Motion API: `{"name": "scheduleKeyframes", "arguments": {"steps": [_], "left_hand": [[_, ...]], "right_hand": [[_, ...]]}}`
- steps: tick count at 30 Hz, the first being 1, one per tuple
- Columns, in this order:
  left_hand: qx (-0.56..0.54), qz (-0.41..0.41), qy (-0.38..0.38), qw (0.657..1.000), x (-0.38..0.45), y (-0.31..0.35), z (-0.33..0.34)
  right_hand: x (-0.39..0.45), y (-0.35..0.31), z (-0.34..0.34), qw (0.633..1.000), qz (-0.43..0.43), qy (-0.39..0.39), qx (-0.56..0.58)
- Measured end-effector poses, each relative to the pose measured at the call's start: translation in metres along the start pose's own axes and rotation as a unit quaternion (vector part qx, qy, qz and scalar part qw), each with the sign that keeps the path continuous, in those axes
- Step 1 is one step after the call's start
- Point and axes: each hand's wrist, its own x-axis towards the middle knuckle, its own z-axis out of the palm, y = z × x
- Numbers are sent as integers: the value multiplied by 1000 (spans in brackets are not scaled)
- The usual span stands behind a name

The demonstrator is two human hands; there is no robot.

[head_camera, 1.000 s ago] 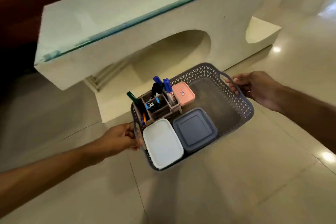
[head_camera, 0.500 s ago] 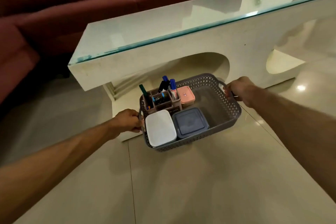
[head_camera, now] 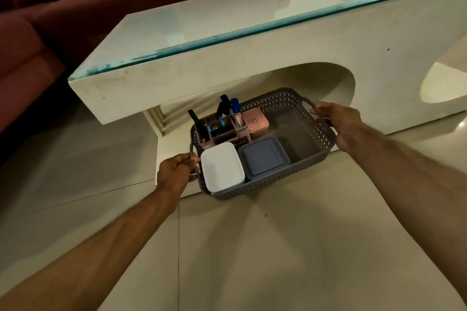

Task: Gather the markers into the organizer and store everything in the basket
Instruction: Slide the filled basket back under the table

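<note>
A grey perforated basket is low over the tiled floor, just in front of the table's arch. My left hand grips its near-left handle and my right hand grips its far-right handle. Inside, at the back left, a brown organizer holds several markers standing upright. Beside it lies a pink box. A white lidded box and a blue-grey lidded box fill the front. The basket's right part holds nothing.
A white table with a glass top stands right behind the basket, its arched opening and base step close by. Dark red sofas line the back. Glossy floor tiles spread toward me.
The basket, held by both hands, has moved away from me and down toward the table's arch. My arms have stretched out, and the view has lifted to show the sofas.
</note>
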Motion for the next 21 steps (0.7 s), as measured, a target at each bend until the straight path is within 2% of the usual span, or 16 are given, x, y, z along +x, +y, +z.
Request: {"name": "scheduleKeyframes", "arguments": {"steps": [3, 5, 7, 9, 11, 14, 17, 21], "left_hand": [[-35, 7, 42, 998, 10, 5, 10], [-48, -2, 56, 997, 15, 4, 17], [-48, -23, 88, 995, 7, 3, 22], [-10, -67, 110, 992, -15, -5, 24], [-17, -144, 71, 987, -42, -13, 25], [-146, -214, -16, 966, -71, -14, 35], [-179, -191, 12, 965, -73, -11, 44], [-217, -144, 60, 964, -70, -10, 52]], "right_hand": [[10, 10, 0, 998, 7, -36, 47], [14, 23, -9, 999, 16, -21, 37], [15, 34, -21, 1000, 20, 16, -4], [13, 41, -36, 994, 15, 31, -107], [9, 41, -46, 982, 25, 17, -188], [1, 35, -56, 974, 71, -49, -210], [-6, 30, -53, 973, 99, -112, -174], [-7, 29, -46, 979, 71, -113, -151]]}}
